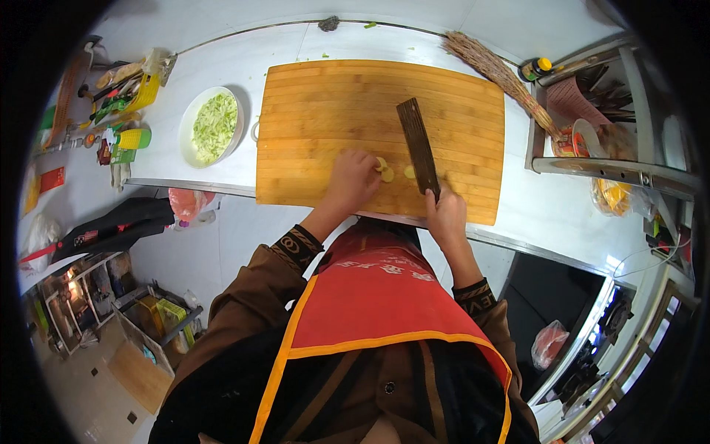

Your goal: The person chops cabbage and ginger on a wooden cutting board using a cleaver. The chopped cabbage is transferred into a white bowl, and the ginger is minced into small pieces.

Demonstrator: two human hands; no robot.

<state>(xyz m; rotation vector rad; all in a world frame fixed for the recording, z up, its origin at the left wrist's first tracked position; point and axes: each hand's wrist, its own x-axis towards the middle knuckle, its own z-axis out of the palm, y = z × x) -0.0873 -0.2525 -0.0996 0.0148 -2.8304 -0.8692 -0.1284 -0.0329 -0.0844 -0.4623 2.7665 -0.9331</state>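
Observation:
A dark-bladed cleaver (417, 143) is in my right hand (448, 213), gripped by its handle near the front of the wooden cutting board (333, 100). Its blade points away from me, tilted slightly left. My left hand (355, 176) is curled over the board, thumb and fingertips on a pale yellow slice (381, 164) that looks like ginger. Another such slice (388, 175) lies against it. A third slice (410, 172) rests apart, close to the blade's left side. My fingers partly hide what is under the left hand.
Left of the board stands a white bowl (185, 136) of shredded green vegetable. A straw brush (493, 69) leans along the board's far right corner, near a yellow-capped bottle (535, 69). A metal rack (615, 166) borders the right. Steel scouring wool (329, 23) lies at the back.

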